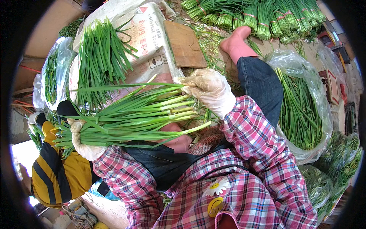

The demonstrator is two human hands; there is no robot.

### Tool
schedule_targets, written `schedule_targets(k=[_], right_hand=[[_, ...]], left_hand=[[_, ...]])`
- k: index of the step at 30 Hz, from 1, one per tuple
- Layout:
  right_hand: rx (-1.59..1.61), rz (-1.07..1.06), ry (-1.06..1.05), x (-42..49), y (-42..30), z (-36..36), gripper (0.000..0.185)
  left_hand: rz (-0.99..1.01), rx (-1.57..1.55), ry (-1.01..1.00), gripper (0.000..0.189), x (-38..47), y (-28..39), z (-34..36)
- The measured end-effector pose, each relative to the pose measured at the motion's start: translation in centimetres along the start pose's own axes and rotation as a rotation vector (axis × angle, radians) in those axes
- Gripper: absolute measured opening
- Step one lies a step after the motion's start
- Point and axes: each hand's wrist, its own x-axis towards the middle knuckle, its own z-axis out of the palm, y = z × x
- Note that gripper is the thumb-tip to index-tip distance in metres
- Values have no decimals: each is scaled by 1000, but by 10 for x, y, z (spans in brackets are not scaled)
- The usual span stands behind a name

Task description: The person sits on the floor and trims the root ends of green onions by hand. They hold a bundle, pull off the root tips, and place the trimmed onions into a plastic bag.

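Observation:
My left hand (pixel 83 140), in a soiled white glove, grips a loose bunch of garlic chives (pixel 137 118) near its leafy end. The pale stem ends point right, and the bunch lies crosswise above my lap. Beside those stem ends, my right hand (pixel 211 88), gloved too, has its thumb and fingers closed on the end of a long chive leaf (pixel 128 86). That leaf stretches left along the bunch's upper side. Just beyond, a pile of chives (pixel 104 60) rests on a printed woven sack (pixel 143 34).
A wooden board (pixel 184 44) lies at the sack's right edge, near scattered trimmings (pixel 210 43). Banded chive bundles (pixel 263 21) line the far side. On the right stands an open plastic bag (pixel 323 114) of chives (pixel 300 111). Another person (pixel 61 171) is close on my left.

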Motion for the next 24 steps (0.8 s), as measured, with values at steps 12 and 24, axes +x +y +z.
schedule_targets(k=[12,24], right_hand=[[597,326,229,-11,-12,2,17],[293,208,218,-14,-2,-20,27]], left_hand=[[-5,-117,29,40,-1,-1,1],[-15,-87,-3,42,1,13,-13]])
